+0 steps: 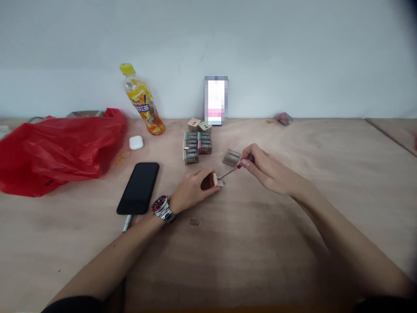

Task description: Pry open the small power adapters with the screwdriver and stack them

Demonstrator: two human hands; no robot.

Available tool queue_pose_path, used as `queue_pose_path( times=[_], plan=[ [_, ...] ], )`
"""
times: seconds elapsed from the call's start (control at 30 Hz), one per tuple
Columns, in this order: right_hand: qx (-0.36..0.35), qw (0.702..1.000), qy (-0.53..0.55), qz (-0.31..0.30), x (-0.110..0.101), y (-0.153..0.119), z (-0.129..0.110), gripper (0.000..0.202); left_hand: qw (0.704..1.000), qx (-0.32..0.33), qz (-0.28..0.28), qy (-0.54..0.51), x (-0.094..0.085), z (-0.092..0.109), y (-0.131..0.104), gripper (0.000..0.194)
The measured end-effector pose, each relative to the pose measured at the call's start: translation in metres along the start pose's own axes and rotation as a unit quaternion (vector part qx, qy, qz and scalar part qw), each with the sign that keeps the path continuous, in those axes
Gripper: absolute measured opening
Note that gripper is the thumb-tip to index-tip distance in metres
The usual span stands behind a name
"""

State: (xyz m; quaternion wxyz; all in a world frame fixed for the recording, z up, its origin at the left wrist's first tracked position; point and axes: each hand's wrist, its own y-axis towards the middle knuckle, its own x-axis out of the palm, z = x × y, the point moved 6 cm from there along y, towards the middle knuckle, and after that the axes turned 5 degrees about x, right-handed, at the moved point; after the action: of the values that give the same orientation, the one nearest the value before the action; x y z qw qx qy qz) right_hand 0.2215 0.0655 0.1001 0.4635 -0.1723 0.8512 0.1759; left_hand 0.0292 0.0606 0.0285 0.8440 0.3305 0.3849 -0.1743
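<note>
Between thumb and fingers, my left hand [194,188] holds a small pale pink sharpener part [217,180] just above the table. My right hand [265,168] grips a screwdriver [232,171] with a red and dark handle; its thin metal shaft points down-left, and the tip meets the pale part. Beyond the tool lies a smoky transparent case [231,157]. Several small sharpeners [191,156] with transparent bodies stand grouped behind my left hand, with a pale pink one [194,124] and a pale green one [205,126] at their back.
A phone [216,100] leans on the wall. On the left are a tilted drink bottle [143,104], a red plastic bag [61,152], a white case [136,142], rubber bands [124,157] and a black phone [138,188] with a cable. A reddish transparent piece [284,118] lies back right.
</note>
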Motion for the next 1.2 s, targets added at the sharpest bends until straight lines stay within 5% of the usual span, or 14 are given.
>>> queue_pose_path(
  times=[0.17, 0.4, 0.63, 0.9, 1.2],
  plan=[
    [-0.018, 0.999, 0.022, 0.046, 0.005, 0.002, 0.004, 0.019, 1.0, 0.003, 0.004, -0.005, 0.0, 0.0, 0.0, 0.046],
    [0.009, 0.991, -0.123, 0.044, -0.003, 0.004, -0.002, 0.037, 1.0, 0.003, -0.003, -0.007, 0.0, 0.001, 0.0, 0.044],
    [-0.025, 1.0, -0.002, -0.001, 0.0, 0.004, -0.008, 0.015, 1.0, 0.001, -0.003, -0.007, 0.0, 0.0, 0.0, 0.045],
    [0.002, 0.998, -0.057, 0.039, -0.003, 0.01, -0.008, 0.035, 1.0, 0.002, -0.003, -0.013, 0.0, 0.0, 0.0, 0.046],
    [-0.048, 0.998, 0.042, 0.008, 0.002, 0.006, -0.01, 0.017, 1.0, 0.006, -0.001, -0.002, -0.001, 0.001, 0.0, 0.044]
  ],
)
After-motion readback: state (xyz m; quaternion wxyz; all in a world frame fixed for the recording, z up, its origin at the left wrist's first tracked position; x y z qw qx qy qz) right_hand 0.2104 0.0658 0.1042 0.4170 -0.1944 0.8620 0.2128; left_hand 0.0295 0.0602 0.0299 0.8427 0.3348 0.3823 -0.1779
